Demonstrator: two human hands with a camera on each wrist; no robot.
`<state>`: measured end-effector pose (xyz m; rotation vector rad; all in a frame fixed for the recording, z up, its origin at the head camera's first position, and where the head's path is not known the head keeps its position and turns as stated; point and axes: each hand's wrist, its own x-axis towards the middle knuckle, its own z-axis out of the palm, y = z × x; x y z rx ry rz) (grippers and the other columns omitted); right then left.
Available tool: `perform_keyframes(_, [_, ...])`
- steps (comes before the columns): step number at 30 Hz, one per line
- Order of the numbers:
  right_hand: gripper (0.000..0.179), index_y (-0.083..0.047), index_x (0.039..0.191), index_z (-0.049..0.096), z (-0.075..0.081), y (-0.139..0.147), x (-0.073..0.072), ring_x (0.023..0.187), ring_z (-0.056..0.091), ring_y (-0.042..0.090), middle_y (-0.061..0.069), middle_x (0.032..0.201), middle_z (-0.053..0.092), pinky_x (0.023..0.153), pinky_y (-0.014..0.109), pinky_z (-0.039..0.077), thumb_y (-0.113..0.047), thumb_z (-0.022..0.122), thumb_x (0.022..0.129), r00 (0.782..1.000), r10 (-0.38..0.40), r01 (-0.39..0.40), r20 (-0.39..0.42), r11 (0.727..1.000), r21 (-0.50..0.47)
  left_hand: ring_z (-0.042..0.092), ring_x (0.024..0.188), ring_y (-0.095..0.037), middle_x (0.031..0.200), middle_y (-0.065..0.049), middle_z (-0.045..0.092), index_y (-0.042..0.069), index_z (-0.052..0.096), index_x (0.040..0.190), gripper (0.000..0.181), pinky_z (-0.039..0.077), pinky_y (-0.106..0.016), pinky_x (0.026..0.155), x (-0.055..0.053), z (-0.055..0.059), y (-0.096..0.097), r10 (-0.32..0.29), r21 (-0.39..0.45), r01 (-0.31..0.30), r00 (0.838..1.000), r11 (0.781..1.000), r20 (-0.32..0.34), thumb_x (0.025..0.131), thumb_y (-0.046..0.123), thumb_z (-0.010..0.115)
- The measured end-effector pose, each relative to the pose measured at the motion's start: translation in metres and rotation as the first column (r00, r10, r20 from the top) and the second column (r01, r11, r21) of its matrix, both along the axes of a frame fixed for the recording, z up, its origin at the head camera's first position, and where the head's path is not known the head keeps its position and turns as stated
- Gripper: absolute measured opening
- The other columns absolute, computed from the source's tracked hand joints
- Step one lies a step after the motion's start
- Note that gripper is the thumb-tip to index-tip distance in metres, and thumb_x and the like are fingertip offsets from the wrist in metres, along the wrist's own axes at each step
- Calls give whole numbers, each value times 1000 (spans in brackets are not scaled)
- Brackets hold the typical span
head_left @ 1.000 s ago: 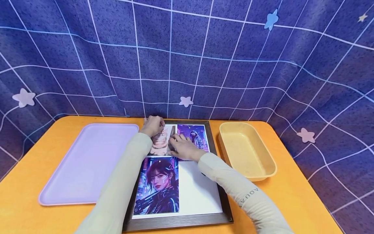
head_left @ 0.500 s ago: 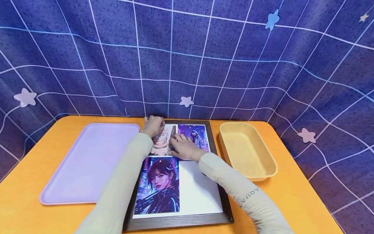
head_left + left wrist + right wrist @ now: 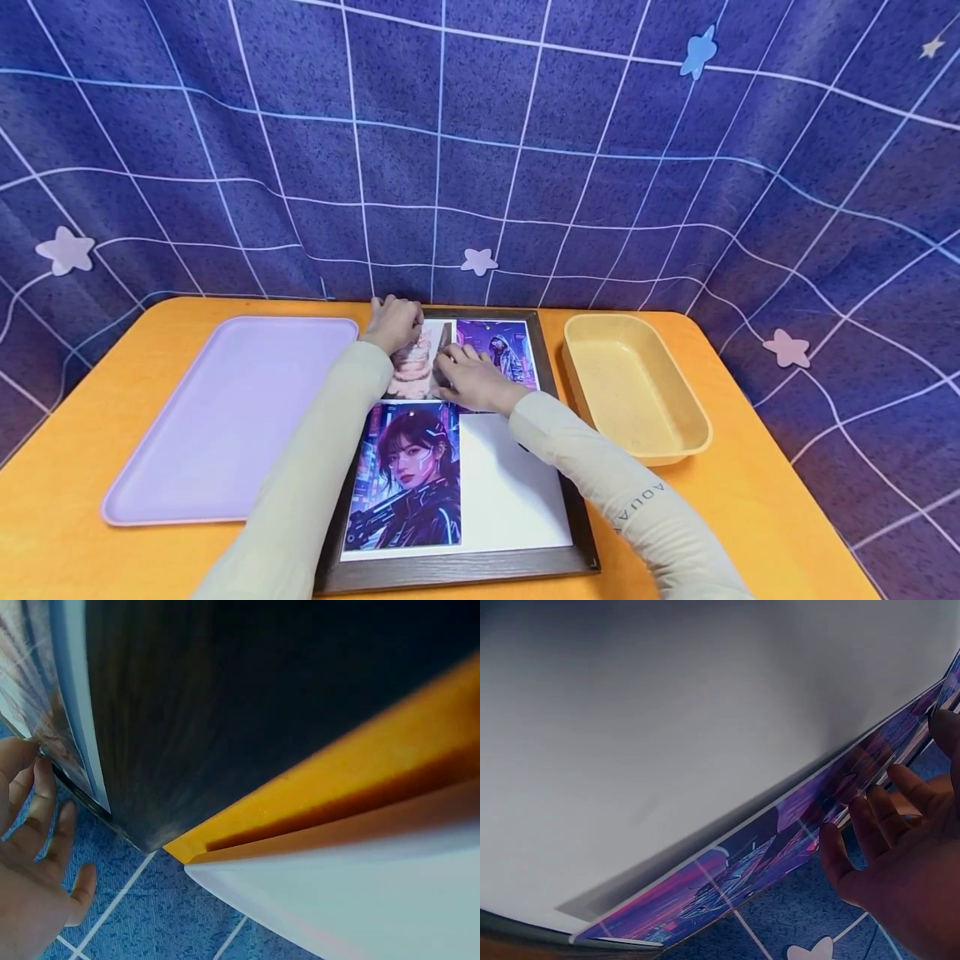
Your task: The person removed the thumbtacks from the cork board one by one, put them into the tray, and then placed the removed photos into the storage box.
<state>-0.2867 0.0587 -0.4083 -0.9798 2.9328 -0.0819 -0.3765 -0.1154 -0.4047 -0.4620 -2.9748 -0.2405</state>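
Observation:
A dark wooden photo frame [image 3: 457,572] with a white backing lies on the table. My left hand [image 3: 393,323] is at its far left corner, over the top of a pink-and-cream picture [image 3: 411,377]. In the left wrist view, thumb and index fingertips come together at that picture's edge. My right hand [image 3: 474,379] lies over the same picture's right side, fingers loosely bent, fingertips touching it; its palm covers part of a purple hooded-figure picture [image 3: 512,358]. Nearer, at the lower left, sits a picture of a figure with a gun [image 3: 408,475].
To the left lies a lilac tray [image 3: 232,417]. A yellow plastic bin [image 3: 637,392] stands close to the frame's right side. Behind the orange table [image 3: 757,508] hangs a blue gridded curtain [image 3: 405,150] with stars. White backing [image 3: 517,483] shows at the frame's lower right.

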Motion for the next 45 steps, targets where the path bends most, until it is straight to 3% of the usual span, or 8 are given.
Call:
perform_keyframes(25, [39, -18, 122, 47, 4, 0, 0, 117, 38, 21, 2, 132, 39, 96, 44, 35, -39, 52, 90, 1000, 0, 0, 28, 1000, 8, 54, 94, -33, 91, -8, 67, 12, 66, 84, 8, 33, -54, 87, -1, -1, 3, -30, -87, 23, 996, 996, -79, 80, 16, 61])
perform_keyframes(29, [38, -18, 121, 47, 2, 0, 0, 115, 38, 21, 2, 130, 40, 94, 42, 36, -40, 52, 90, 1000, 5, -5, 13, 1000, 6, 54, 94, -32, 92, -8, 67, 13, 66, 85, 8, 34, -52, 86, -1, -1, 2, -21, -51, 18, 998, 999, -57, 80, 17, 62])
perform_keyframes(37, [37, -20, 120, 47, 1, 1, 1, 112, 38, 20, 1, 128, 41, 91, 39, 36, -41, 52, 90, 1000, 4, -5, 11, 1000, 7, 56, 97, -32, 86, -6, 66, 13, 66, 85, 10, 33, -50, 87, 4, 3, -1, 45, 104, -49, 998, 993, 40, 81, 22, 66])
perform_keyframes(45, [35, -20, 118, 48, 1, 1, 1, 112, 39, 20, 1, 127, 41, 91, 40, 36, -41, 52, 90, 1000, 3, -3, 10, 1000, 3, 57, 95, -30, 81, -4, 66, 13, 66, 84, 8, 33, -49, 87, 6, 6, -1, 46, 116, -51, 998, 992, 44, 80, 21, 66])
